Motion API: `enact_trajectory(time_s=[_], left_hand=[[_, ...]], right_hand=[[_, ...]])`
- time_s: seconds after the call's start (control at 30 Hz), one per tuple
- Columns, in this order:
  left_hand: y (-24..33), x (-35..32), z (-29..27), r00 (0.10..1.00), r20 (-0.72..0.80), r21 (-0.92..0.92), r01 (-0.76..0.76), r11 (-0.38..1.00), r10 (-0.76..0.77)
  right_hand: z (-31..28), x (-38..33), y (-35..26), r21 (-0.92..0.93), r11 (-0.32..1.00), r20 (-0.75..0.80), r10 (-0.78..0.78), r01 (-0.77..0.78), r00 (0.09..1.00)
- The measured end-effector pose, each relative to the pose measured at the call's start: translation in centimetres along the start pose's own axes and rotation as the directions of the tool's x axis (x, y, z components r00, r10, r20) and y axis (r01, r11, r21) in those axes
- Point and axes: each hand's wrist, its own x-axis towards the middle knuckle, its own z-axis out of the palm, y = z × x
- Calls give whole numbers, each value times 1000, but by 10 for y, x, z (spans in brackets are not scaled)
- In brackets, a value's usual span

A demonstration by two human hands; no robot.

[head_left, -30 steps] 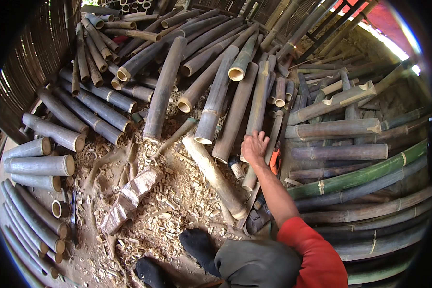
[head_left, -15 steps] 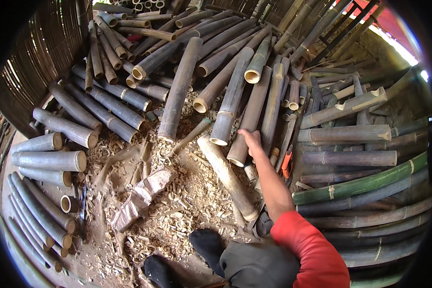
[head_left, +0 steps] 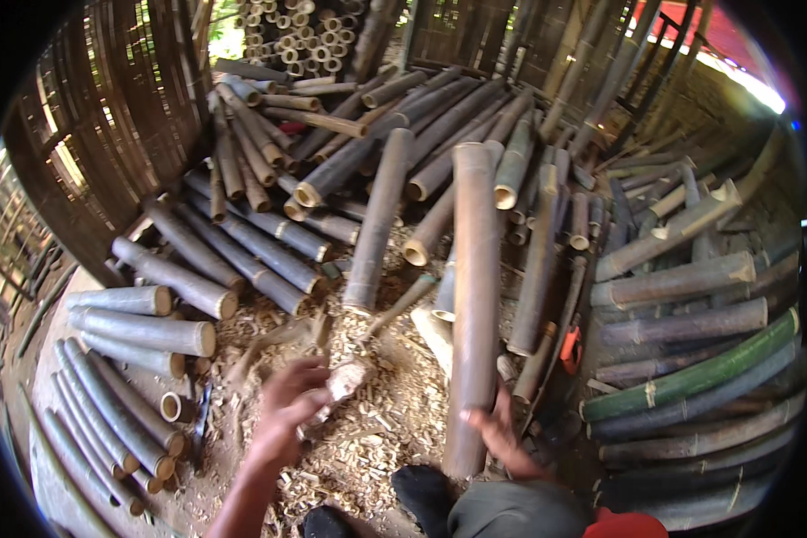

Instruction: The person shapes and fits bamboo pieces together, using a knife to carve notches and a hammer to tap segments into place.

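Note:
A long brown bamboo tube (head_left: pixel 477 260) stands nearly upright in front of me, its lower end close to my feet. My right hand (head_left: pixel 504 429) grips the lower part of it from the right side. My left hand (head_left: pixel 294 403) is off to the left of the tube, empty, with fingers loosely apart. It covers most of a pale block of wood (head_left: pixel 348 377) behind it; whether they touch I cannot tell. A peeled light log (head_left: pixel 434 337) shows partly behind the tube.
Bamboo tubes (head_left: pixel 381 224) are heaped ahead, with stacks at the left (head_left: pixel 143 332) and right (head_left: pixel 681 323). Shavings (head_left: pixel 368 439) cover the ground. A tool with an orange handle (head_left: pixel 571 350) lies right of the tube. A short bamboo ring (head_left: pixel 176 407) and a blade (head_left: pixel 203 420) lie at left.
My right hand has lifted the brown bamboo tube off the heap and drawn it toward me. My left hand has come into view. The head view has tilted up somewhat.

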Motion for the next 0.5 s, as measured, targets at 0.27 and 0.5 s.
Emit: enact_trajectory(time_s=[0.27, 0.5], left_hand=[[-70, 7, -4, 970, -72, -472, 171, 865, -231], [-78, -6, -45, 918, -388, -167, 22, 986, -86]], right_hand=[[-15, -108, 49, -201, 861, 662, 471, -468, 582], [-36, -112, 72, -436, 745, 574, 662, -505, 481]])
